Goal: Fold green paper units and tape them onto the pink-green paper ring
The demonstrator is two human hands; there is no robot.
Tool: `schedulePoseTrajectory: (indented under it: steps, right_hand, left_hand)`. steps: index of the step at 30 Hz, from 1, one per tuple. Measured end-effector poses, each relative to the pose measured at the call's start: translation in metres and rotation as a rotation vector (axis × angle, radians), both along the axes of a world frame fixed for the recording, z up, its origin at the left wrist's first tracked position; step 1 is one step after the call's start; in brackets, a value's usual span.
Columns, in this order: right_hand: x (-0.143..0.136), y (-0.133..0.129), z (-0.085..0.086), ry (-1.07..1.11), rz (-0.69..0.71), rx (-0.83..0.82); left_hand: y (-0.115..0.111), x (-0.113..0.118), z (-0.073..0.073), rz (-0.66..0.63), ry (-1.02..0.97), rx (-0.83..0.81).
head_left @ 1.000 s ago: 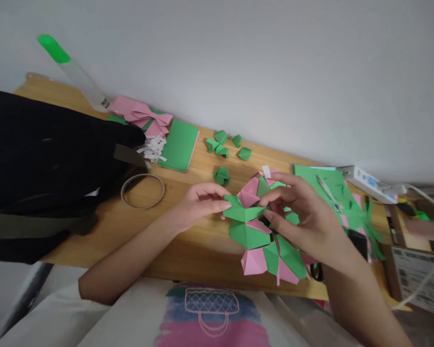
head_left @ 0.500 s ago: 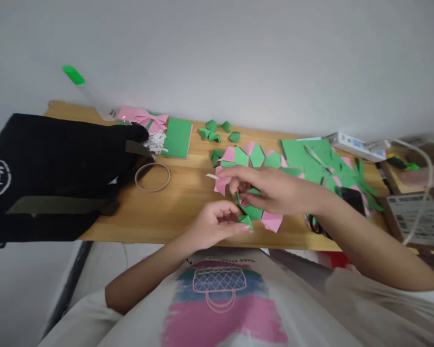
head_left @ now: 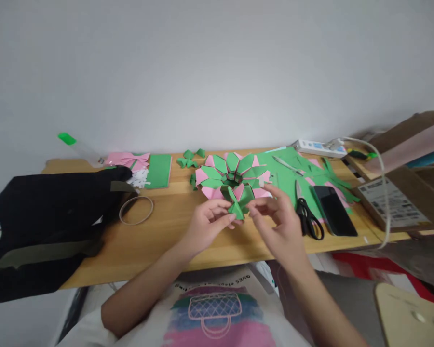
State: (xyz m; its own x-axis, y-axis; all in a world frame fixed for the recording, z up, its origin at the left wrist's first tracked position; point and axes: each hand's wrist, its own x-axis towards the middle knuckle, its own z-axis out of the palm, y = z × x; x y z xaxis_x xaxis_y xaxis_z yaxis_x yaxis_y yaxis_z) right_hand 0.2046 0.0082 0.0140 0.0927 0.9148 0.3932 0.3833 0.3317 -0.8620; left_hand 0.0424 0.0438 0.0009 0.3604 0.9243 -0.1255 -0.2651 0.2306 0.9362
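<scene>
Near the table's front edge, my left hand (head_left: 211, 221) pinches a small folded green paper piece (head_left: 236, 210) between thumb and fingers. Close to its right side is my right hand (head_left: 280, 219), fingers curled and thumb tip near the other fingertips; what they pinch, if anything, is unclear. A small pale scrap (head_left: 262, 181) shows at its raised index fingertip. Just behind both hands lies a ring-shaped paper flower (head_left: 232, 166) of green and pink folded petals, its near side partly covered by the held piece and fingers.
Right of the flower are green paper sheets (head_left: 284, 180), black-handled scissors (head_left: 305, 217), a phone (head_left: 334, 210), a power strip (head_left: 320, 147) and a cardboard box (head_left: 401, 200). Leftward are small folded green pieces (head_left: 188, 159), a green paper stack (head_left: 159, 171), a tape ring (head_left: 136, 210) and black cloth (head_left: 58, 217).
My right hand has drawn back to the right from over the flower, uncovering its ring. My left hand still holds the green piece. The view has shifted, showing scissors and phone more fully.
</scene>
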Motion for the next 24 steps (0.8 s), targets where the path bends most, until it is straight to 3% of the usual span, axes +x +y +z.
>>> schedulePoseTrajectory:
  steps: [4,8,14,24]
  right_hand:
    - [-0.026,-0.009,-0.024,0.049,-0.113,0.066]
    - [-0.036,-0.003,-0.035,0.078,-0.096,0.16]
    - [-0.036,0.003,-0.036,0.158,0.026,0.178]
    - [-0.037,0.006,-0.033,0.217,0.048,0.151]
  left_hand:
    - [0.008,-0.005,0.005,0.02,0.009,-0.012]
    - [0.012,-0.01,0.004,0.05,0.013,-0.056]
    - [0.012,-0.015,0.007,0.068,-0.018,-0.123]
    - [0.013,-0.024,0.006,0.089,-0.018,-0.176]
